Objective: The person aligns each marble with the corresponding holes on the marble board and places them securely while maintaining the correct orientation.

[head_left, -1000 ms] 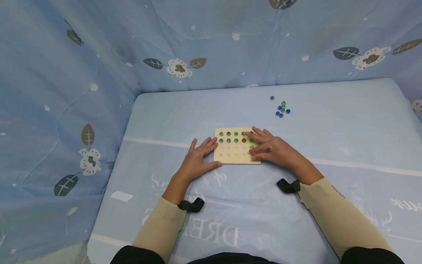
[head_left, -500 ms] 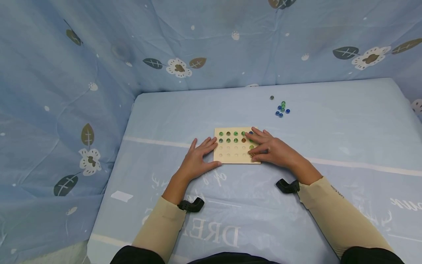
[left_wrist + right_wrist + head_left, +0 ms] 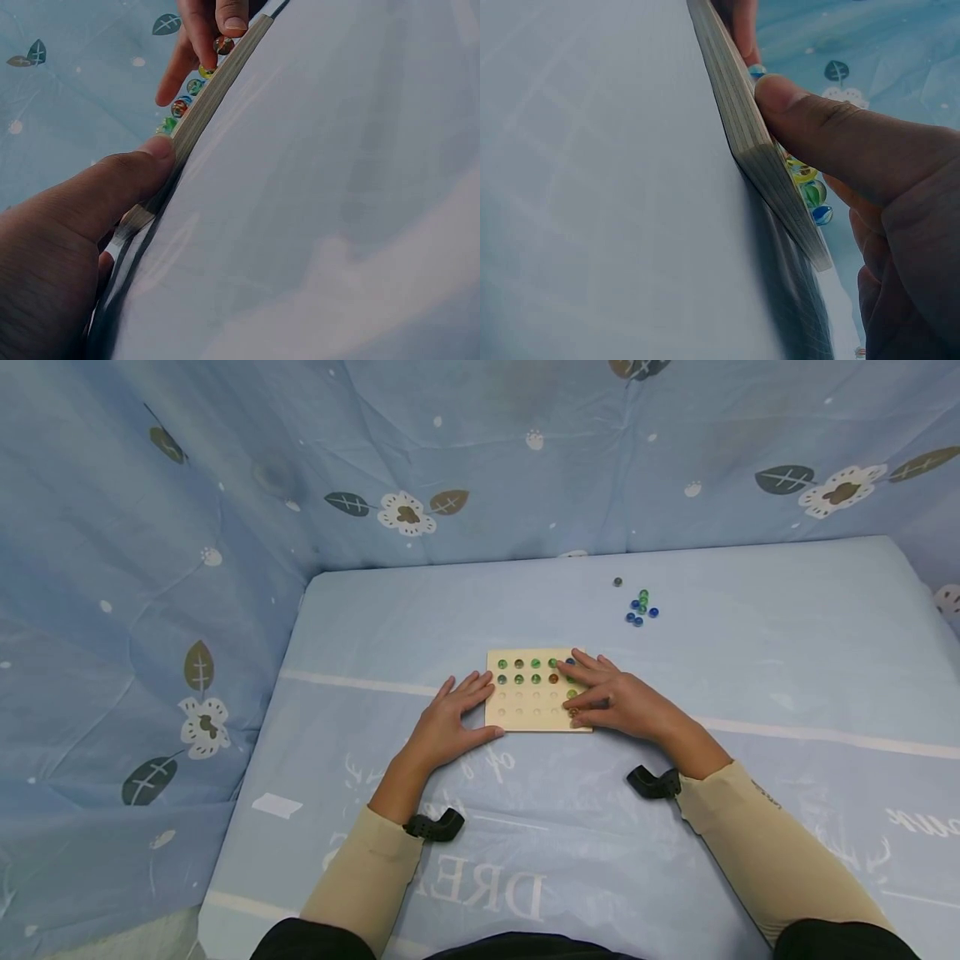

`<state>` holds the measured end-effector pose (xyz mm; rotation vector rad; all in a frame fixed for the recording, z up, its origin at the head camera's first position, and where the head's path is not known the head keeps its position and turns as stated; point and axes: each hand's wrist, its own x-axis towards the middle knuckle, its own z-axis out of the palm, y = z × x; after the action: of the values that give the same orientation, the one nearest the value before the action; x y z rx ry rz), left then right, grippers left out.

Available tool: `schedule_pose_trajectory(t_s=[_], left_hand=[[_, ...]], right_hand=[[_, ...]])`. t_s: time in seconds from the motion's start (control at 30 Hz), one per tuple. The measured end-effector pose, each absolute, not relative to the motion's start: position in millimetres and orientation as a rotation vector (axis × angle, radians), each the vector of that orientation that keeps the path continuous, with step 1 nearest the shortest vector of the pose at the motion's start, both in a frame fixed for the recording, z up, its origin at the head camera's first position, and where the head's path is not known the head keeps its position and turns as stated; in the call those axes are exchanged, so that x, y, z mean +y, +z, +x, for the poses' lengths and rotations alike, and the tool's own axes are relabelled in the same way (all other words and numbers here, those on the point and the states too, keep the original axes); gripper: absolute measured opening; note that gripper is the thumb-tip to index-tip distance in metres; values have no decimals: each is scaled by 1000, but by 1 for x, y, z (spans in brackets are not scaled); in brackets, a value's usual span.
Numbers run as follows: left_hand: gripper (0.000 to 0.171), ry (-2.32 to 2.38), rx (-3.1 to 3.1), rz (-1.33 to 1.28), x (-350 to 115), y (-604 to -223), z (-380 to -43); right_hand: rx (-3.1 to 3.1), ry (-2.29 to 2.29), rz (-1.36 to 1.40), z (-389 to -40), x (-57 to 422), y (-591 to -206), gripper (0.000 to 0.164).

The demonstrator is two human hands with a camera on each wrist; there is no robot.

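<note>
1. Left hand (image 3: 447, 720): fingers extended, touching the left edge of the board (image 3: 528, 703).
2. Right hand (image 3: 626, 695): thumb and finger pinch the marble (image 3: 223, 45) at the board's near right corner.
3. Marble: probably light, hard, slippery; grip opposite sides.

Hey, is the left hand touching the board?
Touching: the left wrist view shows the left hand with its thumb resting on the board edge.

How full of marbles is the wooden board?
The board is partly full: in the head view, marbles sit in the two far rows, but the two near rows show mostly empty hollows.
</note>
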<state>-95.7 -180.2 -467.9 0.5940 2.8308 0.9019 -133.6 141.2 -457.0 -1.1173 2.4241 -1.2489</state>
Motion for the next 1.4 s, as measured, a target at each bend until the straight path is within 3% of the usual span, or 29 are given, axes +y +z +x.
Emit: schedule_pose_trajectory(t_s=[1.4], left_hand=[[79,915,2835,631,-180,-467,-96]], right_hand=[[2500,-1285,-1113,-135,144,-454,27]])
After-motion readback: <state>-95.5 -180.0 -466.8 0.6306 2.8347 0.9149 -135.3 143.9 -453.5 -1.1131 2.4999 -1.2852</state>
